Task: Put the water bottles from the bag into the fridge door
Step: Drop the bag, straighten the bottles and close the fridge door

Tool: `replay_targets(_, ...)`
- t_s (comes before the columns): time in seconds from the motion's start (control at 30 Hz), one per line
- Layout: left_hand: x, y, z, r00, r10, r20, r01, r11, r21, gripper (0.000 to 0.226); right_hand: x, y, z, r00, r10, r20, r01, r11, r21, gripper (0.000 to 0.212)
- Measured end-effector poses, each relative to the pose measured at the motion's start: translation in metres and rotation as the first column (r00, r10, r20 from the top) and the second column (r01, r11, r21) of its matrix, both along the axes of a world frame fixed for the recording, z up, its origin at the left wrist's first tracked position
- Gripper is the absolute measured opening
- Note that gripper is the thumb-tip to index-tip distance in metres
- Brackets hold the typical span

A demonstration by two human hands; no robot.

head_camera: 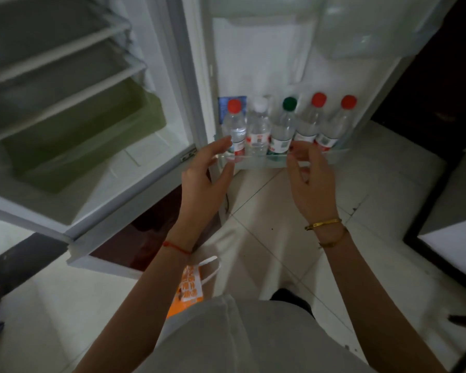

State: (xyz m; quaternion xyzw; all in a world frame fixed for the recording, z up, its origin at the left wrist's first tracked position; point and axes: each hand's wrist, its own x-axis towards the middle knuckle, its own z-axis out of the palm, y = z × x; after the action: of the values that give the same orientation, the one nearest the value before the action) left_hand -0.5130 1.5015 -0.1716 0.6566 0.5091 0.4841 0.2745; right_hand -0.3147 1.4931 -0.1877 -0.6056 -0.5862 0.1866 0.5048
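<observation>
Five water bottles (pixel 280 127) stood upright in a row on the fridge door shelf (pixel 258 164), while the orange bag (pixel 189 289) lay on the floor. The left hand (pixel 203 181) and right hand (pixel 311 184) hovered before them, each grip apart and empty. Full, smooth plastic likely handles heavy and slick; the label band looked the safest hold.
</observation>
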Motion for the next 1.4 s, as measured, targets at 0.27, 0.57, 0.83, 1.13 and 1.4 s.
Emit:
replay_targets(0.27, 0.099, 0.021, 0.049, 1.0, -0.017, -0.019, 0.021, 0.982, 0.187, 0.04, 0.091, 0.015, 0.044, 0.998, -0.056, 0.021, 0.053, 0.992, 0.115, 0.028)
replay_targets(0.57, 0.224, 0.059, 0.101, 0.975, 0.094, -0.201, 0.008, 0.89, 0.455, 0.045, 0.214, 0.072, 0.089, 0.986, -0.169, 0.001, 0.161, 0.942, 0.294, 0.045)
replay_targets(0.83, 0.294, 0.09, 0.104, 0.905, 0.211, -0.369, -0.035, 0.902, 0.43, 0.046, 0.28, 0.136, 0.098, 0.994, -0.109, 0.013, 0.106, 0.986, 0.127, 0.056)
replay_targets(1.13, 0.319, 0.099, 0.091, 0.868, 0.249, -0.43, -0.131, 0.95, 0.284, 0.05, 0.289, 0.189, 0.104, 0.995, 0.051, -0.085, -0.05, 0.999, 0.011, 0.061)
replay_targets(1.4, 0.323, 0.086, 0.09, 0.875, 0.284, -0.391, -0.193, 0.947, 0.256, 0.049, 0.286, 0.179, 0.105, 0.984, 0.038, -0.177, -0.036, 0.999, 0.018, 0.07)
